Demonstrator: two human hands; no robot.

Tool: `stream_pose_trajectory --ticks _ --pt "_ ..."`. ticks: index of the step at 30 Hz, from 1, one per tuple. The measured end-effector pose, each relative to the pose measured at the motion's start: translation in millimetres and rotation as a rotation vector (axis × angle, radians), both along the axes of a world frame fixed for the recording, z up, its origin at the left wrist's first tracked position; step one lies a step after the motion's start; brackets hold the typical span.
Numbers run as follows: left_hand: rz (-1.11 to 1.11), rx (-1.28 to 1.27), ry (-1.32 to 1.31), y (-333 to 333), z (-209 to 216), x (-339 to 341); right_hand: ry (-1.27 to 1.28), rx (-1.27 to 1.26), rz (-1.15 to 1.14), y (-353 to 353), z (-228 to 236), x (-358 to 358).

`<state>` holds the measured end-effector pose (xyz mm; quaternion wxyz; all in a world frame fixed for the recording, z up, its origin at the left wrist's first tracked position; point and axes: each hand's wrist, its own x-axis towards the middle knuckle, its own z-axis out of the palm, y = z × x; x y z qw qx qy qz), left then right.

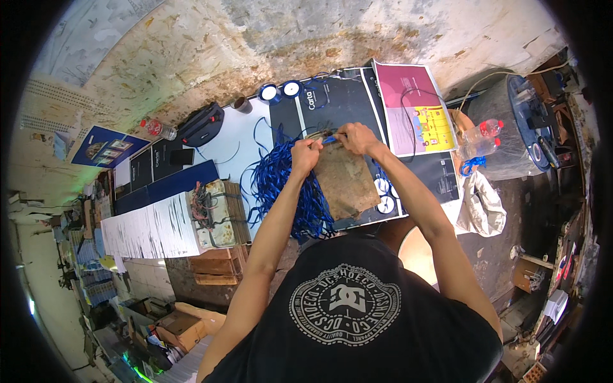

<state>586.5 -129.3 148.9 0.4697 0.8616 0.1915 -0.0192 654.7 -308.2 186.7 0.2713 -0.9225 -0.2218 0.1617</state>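
A worn brown board [348,182] lies before me on the table. At its far edge, my left hand [307,155] is closed in a pinch at the left corner. My right hand [357,138] is closed too, a little further right. A short length of blue ribbon [329,139] stretches between the fingers of both hands. Left of the board, partly under my left forearm, spreads a big tangled heap of shiny blue ribbons [273,182]. Small white-faced spools [385,203] sit by the board's right side, partly hidden by my right forearm.
Two more ribbon spools [290,89] stand near the wall, beside a small cup [242,105] and a black case [200,124]. A pink and yellow printed sheet [412,108] lies at right. Plastic bottles [480,147] are beyond it. Stacked papers [150,231] fill the left.
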Motion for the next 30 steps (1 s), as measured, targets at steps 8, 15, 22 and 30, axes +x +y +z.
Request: stream_pose_trajectory --ticks 8,15,22,30 --pt "0.011 0.026 0.117 -15 -2 -5 0.035 -0.009 -0.001 -8 -20 -6" --pt "0.038 0.023 0.209 -27 -16 -34 0.084 -0.014 0.146 -28 -41 -31" --pt "-0.008 -0.082 0.327 -41 -26 -102 0.228 0.029 0.09 -45 -30 -95" --pt "0.004 -0.099 0.309 -53 -30 -157 0.155 -0.026 -0.008 -86 -41 -143"
